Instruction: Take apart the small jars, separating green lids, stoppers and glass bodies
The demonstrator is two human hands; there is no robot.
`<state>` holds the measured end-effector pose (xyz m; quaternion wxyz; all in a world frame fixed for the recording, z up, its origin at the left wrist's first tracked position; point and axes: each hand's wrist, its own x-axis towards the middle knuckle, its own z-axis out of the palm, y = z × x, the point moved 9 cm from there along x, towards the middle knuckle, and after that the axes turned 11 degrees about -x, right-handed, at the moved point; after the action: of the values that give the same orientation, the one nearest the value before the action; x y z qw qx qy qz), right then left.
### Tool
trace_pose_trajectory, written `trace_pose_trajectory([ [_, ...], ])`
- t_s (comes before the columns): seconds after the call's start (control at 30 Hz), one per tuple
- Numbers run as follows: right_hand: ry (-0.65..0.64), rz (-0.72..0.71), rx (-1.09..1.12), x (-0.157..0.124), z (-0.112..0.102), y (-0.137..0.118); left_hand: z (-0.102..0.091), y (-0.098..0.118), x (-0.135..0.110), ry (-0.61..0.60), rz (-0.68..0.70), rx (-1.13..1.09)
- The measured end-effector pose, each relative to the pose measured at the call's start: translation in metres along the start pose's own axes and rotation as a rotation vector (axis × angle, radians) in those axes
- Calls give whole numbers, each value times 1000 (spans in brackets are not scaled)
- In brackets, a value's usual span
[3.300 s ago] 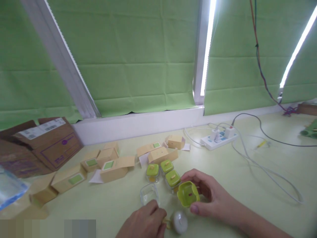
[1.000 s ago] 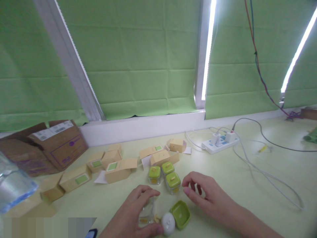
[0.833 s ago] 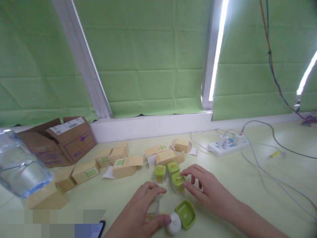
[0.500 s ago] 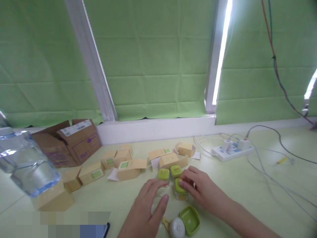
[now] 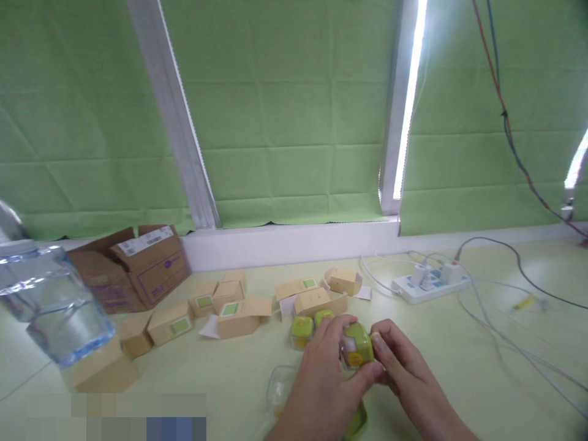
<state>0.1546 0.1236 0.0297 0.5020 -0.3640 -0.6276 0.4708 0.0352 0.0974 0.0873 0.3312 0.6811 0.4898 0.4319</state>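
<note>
A small clear container with a green lid [image 5: 357,348] is tipped on its side just above the table. My left hand [image 5: 326,373] wraps around its clear body, thumb below and fingers above. At the lid's right side, my right hand [image 5: 408,370] pinches a small pale yellow piece on top of it. Two similar green-lidded containers, a left one [image 5: 302,332] and a right one [image 5: 323,316], stand behind my left hand, the right one partly covered. An open clear container [image 5: 278,387] and a loose green lid [image 5: 358,424] lie nearer me, partly hidden by my left hand.
Opened small cardboard boxes [image 5: 241,321] are scattered behind. A large brown carton [image 5: 151,269] and a big clear water bottle [image 5: 59,306] stand left. A white power strip [image 5: 429,285] with trailing cables [image 5: 487,315] lies right. A blurred patch covers the lower left.
The front green-lidded container has been lifted and tipped, with my left hand now around it. My right hand has shifted right to its lid. The open clear container shows more.
</note>
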Motion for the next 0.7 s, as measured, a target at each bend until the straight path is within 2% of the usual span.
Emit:
trace_pose_trajectory([
  [0.13, 8, -47, -8, -1, -4, 0, 6, 1, -1, -34, 5, 19],
  [0.23, -6, -68, -21, -2, -1, -7, 6, 7, -8, -69, 99, 77],
  [0.3, -8, -74, -35, -3, 1, -11, 3, 10, -12, -49, 151, 107],
  [0.43, 0, -83, -53, -6, 1, -15, 0, 7, -12, -46, 122, 108],
  [0.53, 44, -85, -45, -2, -10, -12, -7, 5, -9, -31, 93, 120],
  [0.7, 114, -58, 51, 11, -37, -1, -34, -3, -5, 59, 44, 132],
])
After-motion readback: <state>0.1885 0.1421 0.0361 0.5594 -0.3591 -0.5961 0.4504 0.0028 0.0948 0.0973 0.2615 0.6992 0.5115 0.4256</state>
